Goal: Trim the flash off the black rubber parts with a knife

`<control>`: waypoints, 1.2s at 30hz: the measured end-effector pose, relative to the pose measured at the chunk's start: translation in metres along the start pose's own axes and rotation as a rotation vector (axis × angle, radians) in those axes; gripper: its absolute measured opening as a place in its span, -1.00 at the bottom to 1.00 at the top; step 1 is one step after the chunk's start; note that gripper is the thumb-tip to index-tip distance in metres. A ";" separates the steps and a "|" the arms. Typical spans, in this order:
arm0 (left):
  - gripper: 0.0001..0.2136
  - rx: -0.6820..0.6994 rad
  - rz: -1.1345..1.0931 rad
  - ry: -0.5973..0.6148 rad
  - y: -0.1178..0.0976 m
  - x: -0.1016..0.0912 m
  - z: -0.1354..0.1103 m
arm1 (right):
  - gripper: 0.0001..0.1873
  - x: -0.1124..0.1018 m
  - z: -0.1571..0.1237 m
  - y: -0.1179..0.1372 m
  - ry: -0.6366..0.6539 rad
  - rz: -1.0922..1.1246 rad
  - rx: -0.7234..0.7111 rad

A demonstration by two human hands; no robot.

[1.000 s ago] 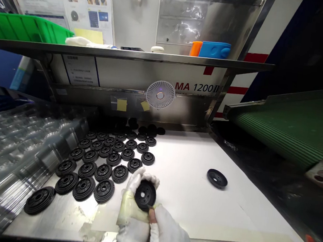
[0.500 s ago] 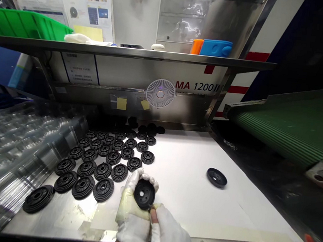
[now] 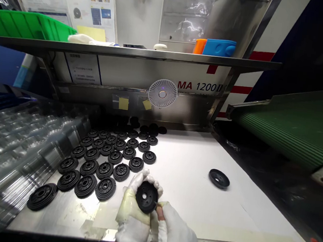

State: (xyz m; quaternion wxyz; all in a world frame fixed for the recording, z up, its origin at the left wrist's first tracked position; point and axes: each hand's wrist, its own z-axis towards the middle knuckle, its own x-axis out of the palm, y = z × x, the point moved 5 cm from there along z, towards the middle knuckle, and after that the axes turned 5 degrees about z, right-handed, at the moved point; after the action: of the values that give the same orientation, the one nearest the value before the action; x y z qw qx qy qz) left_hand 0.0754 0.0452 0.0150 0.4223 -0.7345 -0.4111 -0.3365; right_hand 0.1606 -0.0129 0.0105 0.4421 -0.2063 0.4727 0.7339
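My left hand [image 3: 133, 213], in a white glove with a yellowish palm, is closed round a black plastic disc [image 3: 148, 205]. The disc is tilted up and shows its hollow side, with a hole near the middle. My right hand [image 3: 179, 233], also gloved, is pinched at the lower right rim of that disc, with one bare fingertip showing. Whatever thin thing it may hold there is too small to make out. Farther right, a single black disc [image 3: 219, 179] lies hollow side up on the white sheet [image 3: 186, 159].
Rows of black ribbed discs [image 3: 105, 188] cover the table's left part. Clear plastic trays [image 3: 30, 148] are stacked beyond them. A green conveyor belt [image 3: 294, 128] runs at right. A metal shelf [image 3: 169, 56] with a green bin [image 3: 29, 26] spans the back, above a small fan [image 3: 162, 94].
My right hand has shifted slightly right and down along the disc's rim. The disc in my left hand has turned a little. The whole view has moved slightly.
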 end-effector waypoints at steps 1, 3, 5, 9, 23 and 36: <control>-0.95 0.002 -0.013 -0.012 0.000 0.001 0.002 | -0.51 0.001 -0.001 0.001 0.008 -0.008 0.006; -0.98 0.012 -0.043 -0.026 -0.001 0.003 0.003 | -0.52 0.006 -0.004 0.002 0.032 -0.003 0.022; -0.98 0.030 -0.077 -0.029 -0.002 0.004 0.003 | -0.52 0.011 -0.007 0.003 0.054 0.018 0.024; -0.91 0.096 -0.031 0.012 -0.004 0.006 -0.002 | -0.54 0.017 -0.010 0.003 0.074 0.026 0.046; -1.00 0.051 -0.075 -0.006 -0.003 0.002 0.004 | -0.56 0.003 -0.003 0.001 0.060 -0.009 0.013; -0.78 -0.007 0.060 -0.021 -0.006 0.001 -0.006 | -0.53 0.008 -0.002 -0.005 0.164 0.542 0.252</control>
State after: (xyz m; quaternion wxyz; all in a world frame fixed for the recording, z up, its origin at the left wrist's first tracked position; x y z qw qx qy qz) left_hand 0.0702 0.0421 0.0202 0.4252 -0.7514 -0.3922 -0.3176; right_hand 0.1608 -0.0100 0.0012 0.2128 -0.0747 0.6316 0.7418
